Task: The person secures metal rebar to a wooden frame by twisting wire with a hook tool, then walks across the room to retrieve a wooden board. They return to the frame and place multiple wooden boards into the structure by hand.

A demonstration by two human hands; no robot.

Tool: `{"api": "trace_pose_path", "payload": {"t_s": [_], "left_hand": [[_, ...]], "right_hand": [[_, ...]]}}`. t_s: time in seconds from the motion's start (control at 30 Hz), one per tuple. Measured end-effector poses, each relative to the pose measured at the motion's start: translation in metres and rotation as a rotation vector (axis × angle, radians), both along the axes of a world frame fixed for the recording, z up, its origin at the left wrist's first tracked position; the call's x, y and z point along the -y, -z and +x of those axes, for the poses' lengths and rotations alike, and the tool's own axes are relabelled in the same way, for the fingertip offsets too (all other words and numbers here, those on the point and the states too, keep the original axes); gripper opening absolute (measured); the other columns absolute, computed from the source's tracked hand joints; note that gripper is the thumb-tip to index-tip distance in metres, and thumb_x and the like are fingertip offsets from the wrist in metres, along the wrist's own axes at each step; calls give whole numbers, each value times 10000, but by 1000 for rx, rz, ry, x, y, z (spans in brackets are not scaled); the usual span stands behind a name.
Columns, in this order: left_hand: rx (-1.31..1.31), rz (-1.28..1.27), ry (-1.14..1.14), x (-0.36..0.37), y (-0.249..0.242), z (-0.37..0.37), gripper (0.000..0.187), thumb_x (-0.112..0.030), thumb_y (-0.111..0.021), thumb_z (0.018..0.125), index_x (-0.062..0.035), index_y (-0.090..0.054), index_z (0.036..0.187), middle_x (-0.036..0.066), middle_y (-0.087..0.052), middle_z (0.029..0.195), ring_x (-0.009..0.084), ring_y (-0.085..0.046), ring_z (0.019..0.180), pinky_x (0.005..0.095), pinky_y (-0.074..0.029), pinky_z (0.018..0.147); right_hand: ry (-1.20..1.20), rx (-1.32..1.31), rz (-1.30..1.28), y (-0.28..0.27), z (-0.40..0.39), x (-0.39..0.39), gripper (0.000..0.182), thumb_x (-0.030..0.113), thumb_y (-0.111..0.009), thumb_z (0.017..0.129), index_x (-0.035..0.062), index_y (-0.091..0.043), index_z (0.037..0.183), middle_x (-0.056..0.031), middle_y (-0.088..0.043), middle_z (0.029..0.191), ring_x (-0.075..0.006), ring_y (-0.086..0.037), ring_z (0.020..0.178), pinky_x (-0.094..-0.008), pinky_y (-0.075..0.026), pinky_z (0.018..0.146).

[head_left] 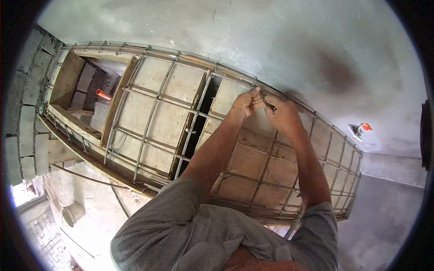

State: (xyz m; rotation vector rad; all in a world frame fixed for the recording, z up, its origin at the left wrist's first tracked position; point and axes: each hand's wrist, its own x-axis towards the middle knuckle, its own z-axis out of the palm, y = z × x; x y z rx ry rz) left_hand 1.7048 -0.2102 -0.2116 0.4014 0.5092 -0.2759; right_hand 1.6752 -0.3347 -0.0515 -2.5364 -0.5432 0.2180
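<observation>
A grid of steel rebar [153, 110] lies over wooden formwork boards [244, 160]. Both my arms reach out to its far edge bar [226, 72]. My left hand [245, 105] pinches a rebar crossing and a thin tie wire there. My right hand [282, 114] is closed around a small dark metal tool [270, 106], whose tip points at the same crossing. The two hands almost touch. My grey sleeves fill the bottom of the view.
A dark gap [199, 122] runs between the boards. A boxed opening at the left holds an orange pipe [103, 94]. A grey block wall [27, 117] stands at the left, and plastered concrete lies beyond the grid. An orange-and-white object [361, 129] sits far right, a bucket [72, 213] below.
</observation>
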Motion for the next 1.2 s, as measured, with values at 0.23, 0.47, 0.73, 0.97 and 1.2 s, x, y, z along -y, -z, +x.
{"api": "trace_pose_path", "payload": {"t_s": [0.23, 0.47, 0.73, 0.97, 1.2], "left_hand": [[22, -98, -5, 3, 26, 6, 302, -331, -646, 925, -69, -555, 806, 42, -528, 676, 185, -506, 515, 325, -509, 471], [-43, -119, 30, -26, 35, -2, 174, -62, -398, 953, -6, -563, 939, 125, -648, 803, 237, -640, 699, 371, -578, 652], [38, 183, 68, -28, 5, -38, 164, -49, -504, 941, 16, -592, 1064, 119, -668, 918, 195, -645, 693, 317, -570, 616], [261, 968, 38, -26, 2, -42, 177, -120, -697, 854, 32, -645, 930, 96, -660, 766, 164, -594, 650, 275, -489, 572], [581, 1506, 28, -42, 13, -17, 269, -275, -665, 883, -9, -668, 924, 142, -661, 770, 250, -629, 686, 366, -503, 660]], "right_hand": [[-37, 543, -165, 20, 74, 24, 258, 313, -654, 882, 56, -640, 900, -163, -648, 753, -333, -639, 658, -407, -495, 581], [899, -591, 752, 102, 16, 89, 290, 335, -550, 921, 51, -611, 925, -47, -609, 673, -134, -482, 465, -330, -380, 412], [241, 256, -60, 117, -7, 83, 274, 307, -553, 933, 51, -627, 998, -171, -675, 783, -327, -653, 650, -438, -514, 567], [-14, 58, -495, 80, 34, 65, 358, 353, -499, 957, 15, -609, 916, -198, -657, 770, -356, -653, 689, -462, -506, 594], [494, -778, 220, 72, 10, 54, 528, 452, -429, 991, 17, -539, 713, -65, -522, 529, -171, -462, 377, -346, -350, 352]]}}
